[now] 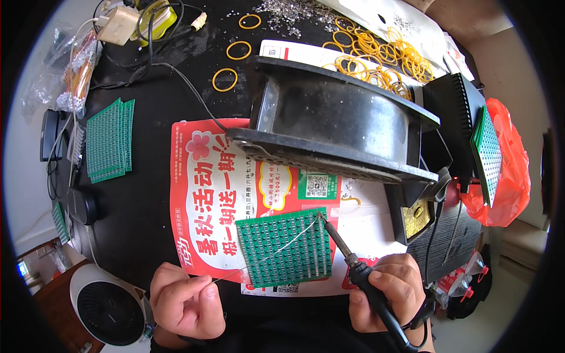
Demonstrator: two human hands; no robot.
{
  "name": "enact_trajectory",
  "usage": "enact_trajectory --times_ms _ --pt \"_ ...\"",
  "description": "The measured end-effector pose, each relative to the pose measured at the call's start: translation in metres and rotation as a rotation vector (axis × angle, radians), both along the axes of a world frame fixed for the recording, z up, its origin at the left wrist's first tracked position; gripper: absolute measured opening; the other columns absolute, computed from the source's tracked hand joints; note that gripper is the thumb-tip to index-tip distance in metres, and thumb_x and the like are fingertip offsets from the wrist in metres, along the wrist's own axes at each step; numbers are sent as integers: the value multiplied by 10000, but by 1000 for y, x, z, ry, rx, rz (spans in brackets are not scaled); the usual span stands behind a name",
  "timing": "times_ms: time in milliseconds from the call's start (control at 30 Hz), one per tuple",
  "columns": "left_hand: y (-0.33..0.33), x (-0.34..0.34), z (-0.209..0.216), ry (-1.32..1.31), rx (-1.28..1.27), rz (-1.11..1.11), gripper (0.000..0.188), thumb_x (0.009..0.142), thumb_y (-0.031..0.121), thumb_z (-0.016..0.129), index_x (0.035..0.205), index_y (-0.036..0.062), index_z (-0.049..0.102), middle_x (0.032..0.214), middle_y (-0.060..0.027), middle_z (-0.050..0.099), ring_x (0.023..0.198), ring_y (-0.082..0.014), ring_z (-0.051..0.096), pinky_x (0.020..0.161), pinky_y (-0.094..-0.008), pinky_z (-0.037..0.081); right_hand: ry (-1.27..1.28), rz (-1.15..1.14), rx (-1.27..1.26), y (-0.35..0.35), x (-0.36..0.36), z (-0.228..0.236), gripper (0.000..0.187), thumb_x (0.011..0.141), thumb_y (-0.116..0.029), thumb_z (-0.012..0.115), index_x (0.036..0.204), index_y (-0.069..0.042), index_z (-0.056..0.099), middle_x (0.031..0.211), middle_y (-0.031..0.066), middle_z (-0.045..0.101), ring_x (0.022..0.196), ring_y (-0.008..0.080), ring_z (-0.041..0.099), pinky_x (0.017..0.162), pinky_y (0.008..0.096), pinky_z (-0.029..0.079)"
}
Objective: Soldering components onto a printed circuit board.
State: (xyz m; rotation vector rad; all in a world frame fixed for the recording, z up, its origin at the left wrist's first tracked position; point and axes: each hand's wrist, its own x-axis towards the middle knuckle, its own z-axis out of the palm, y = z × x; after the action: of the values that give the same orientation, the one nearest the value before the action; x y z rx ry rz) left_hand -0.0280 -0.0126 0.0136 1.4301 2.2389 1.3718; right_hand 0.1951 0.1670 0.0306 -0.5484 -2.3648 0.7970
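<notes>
A green circuit board panel [282,247] with rows of small parts lies on a red and white printed sheet [206,206]. My right hand [388,291] is closed round the black handle of a soldering iron [376,303]; its tip is at the board's top right corner. Between the thumb and forefinger of my left hand [187,300] is pinched a thin solder wire [288,242]. The wire runs slantwise over the board up to the same corner, where its end meets the iron's tip or lies very near it.
A large black fan [335,117] stands just beyond the board. Right of it are a yellow sponge [416,219] in a holder, stacked green boards [487,156] and a red plastic bag [509,165]. More boards [109,141] lie left; rubber bands [406,53] lie at the back.
</notes>
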Motion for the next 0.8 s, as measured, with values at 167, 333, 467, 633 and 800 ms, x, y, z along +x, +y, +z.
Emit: enact_trajectory --times_ms 167,333,467,633,800 --pt "2 -2 4 31 -35 -39 128 839 28 594 955 -21 616 825 -94 556 615 -140 471 586 -294 350 -11 4 4 1 -1 3 331 699 -75 783 962 32 612 740 87 592 603 203 602 537 289 499" --pt "1 -2 4 28 -58 -49 133 845 30 602 969 -13 621 833 -90 568 618 -142 481 592 -294 362 -5 3 1 -1 -1 2 329 696 -70 782 957 27 606 746 84 588 599 199 598 531 286 496" --pt "2 -3 5 38 -66 -61 132 848 34 604 970 -12 622 842 -91 576 627 -144 491 595 -292 368 0 12 11 0 -1 1 333 697 -67 782 958 28 600 751 86 586 592 197 592 520 283 492" --pt "1 -2 5 38 -83 -62 130 850 39 608 970 -9 624 848 -89 580 638 -152 506 603 -294 382 -33 21 -18 -4 3 1 367 711 -85 742 1022 -2 567 761 89 569 603 202 573 535 306 485" --pt "2 -1 6 61 -83 -70 122 853 47 612 963 -5 623 844 -95 578 640 -168 524 603 -300 395 -80 5 -24 -5 4 2 403 732 -104 701 1093 -35 537 782 93 560 622 208 560 567 333 485"
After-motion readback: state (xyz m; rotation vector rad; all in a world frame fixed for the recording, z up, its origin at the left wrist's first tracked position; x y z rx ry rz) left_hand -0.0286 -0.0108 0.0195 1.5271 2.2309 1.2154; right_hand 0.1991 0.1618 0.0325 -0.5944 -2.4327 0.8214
